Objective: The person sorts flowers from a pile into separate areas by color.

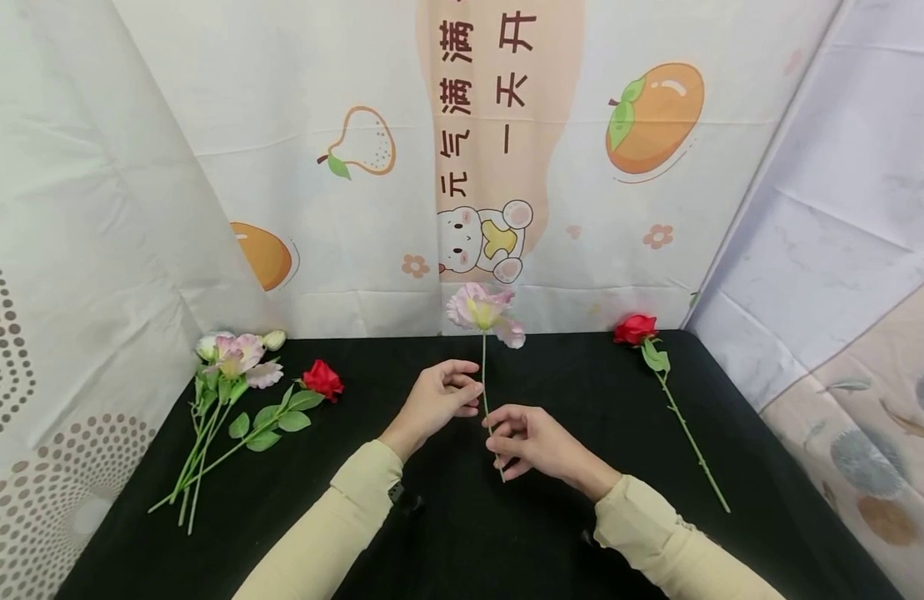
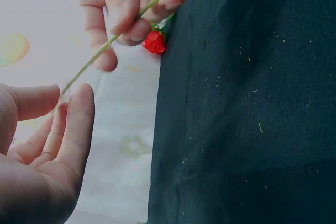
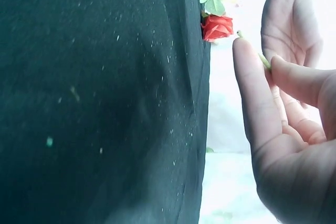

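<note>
A long-stemmed pink flower with ruffled petals stands upright over the middle of the black-covered table. My left hand holds its thin stem below the bloom, thumb and fingertips meeting at it. Lower on the same stem, my right hand pinches it between thumb and fingers. The cut stem end pokes out past the right fingertips in the right wrist view. The bloom itself is outside both wrist views.
At left on the table lie several pink and white flowers and a red rose, stems crossing. Another red rose lies alone at right. Printed white curtains enclose the back and sides.
</note>
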A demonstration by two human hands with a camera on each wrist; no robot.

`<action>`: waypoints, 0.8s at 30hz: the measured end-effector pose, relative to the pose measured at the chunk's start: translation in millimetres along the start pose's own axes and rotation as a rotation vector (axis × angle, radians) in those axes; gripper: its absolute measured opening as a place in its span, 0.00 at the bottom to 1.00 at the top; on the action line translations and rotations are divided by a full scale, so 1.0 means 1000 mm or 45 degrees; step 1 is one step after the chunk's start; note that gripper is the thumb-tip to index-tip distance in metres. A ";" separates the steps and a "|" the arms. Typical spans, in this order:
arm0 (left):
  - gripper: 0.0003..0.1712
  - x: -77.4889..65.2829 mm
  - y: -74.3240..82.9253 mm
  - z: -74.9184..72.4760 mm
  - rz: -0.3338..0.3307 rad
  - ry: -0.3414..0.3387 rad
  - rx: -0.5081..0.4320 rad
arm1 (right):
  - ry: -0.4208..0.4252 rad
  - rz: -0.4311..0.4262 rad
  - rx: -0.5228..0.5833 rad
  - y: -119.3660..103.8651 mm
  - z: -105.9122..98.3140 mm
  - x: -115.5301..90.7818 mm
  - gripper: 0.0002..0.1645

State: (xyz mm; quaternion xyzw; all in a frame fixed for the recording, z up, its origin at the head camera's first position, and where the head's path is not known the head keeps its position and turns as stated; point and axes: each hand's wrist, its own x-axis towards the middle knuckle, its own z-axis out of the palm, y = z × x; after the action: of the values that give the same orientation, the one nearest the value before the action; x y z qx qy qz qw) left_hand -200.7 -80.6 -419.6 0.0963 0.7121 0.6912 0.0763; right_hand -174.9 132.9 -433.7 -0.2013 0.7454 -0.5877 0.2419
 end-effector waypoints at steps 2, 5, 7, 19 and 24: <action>0.19 -0.001 0.001 -0.002 0.004 0.004 0.011 | 0.007 0.000 -0.007 0.000 -0.003 -0.002 0.22; 0.17 -0.003 0.002 -0.005 -0.002 0.003 0.024 | 0.013 -0.004 -0.023 0.001 -0.008 -0.005 0.22; 0.17 -0.004 0.001 -0.008 -0.009 0.000 0.035 | 0.016 -0.008 -0.034 0.002 -0.011 -0.007 0.22; 0.17 -0.020 -0.006 -0.044 -0.062 0.075 0.089 | 0.049 0.025 -0.063 0.009 -0.039 -0.020 0.24; 0.19 -0.026 -0.006 -0.058 -0.067 0.083 0.151 | 0.084 0.051 -0.074 0.016 -0.058 -0.028 0.25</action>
State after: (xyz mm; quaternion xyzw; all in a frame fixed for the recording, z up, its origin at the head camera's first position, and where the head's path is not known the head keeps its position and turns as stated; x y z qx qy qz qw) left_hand -189.7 -143.8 -424.7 0.0594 0.7563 0.6483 0.0652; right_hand -187.0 198.0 -435.2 -0.1738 0.7736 -0.5671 0.2230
